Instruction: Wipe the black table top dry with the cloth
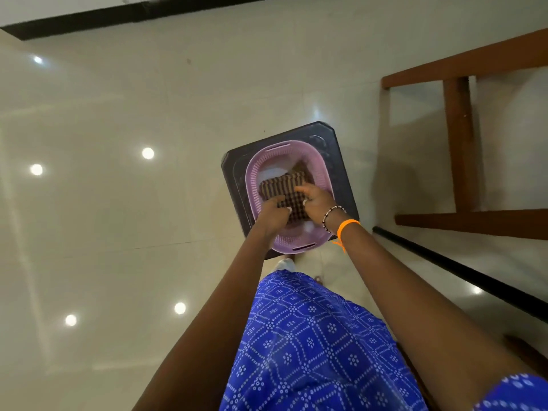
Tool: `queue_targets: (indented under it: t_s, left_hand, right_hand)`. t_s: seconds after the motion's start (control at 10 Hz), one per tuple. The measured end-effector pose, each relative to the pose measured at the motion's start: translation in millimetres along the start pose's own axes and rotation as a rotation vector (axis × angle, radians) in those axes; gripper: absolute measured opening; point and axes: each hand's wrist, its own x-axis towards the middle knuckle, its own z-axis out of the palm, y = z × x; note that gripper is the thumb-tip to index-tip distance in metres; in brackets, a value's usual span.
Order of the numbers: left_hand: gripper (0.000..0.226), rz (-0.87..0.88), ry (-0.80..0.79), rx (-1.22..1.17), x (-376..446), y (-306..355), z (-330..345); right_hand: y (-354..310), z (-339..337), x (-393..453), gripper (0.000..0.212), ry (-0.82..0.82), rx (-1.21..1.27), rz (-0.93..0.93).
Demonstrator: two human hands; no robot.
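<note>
A small black table (326, 137) stands on the shiny floor in front of me. A lilac plastic basket (261, 161) sits on its top and covers most of it. Inside the basket lies a folded brown checked cloth (278, 186). My left hand (274, 213) grips the cloth's near left edge. My right hand (315, 200) rests on its near right part with fingers closed on the fabric. Something white shows under the cloth in the basket.
A wooden frame (458, 137) with brown bars stands to the right of the table. A black strip (462, 269) runs along the floor at the right. Glossy cream floor tiles (118, 173) stretch to the left and beyond, reflecting ceiling lights.
</note>
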Motion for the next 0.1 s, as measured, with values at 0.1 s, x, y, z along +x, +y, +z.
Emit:
queue_targets:
  t_s: [0.1]
  left_hand:
    - [0.037, 0.075, -0.03, 0.048, -17.6, 13.3, 10.5]
  right_hand:
    - [-1.2, -6.0, -23.0, 0.046, 0.038, 0.172, 0.031]
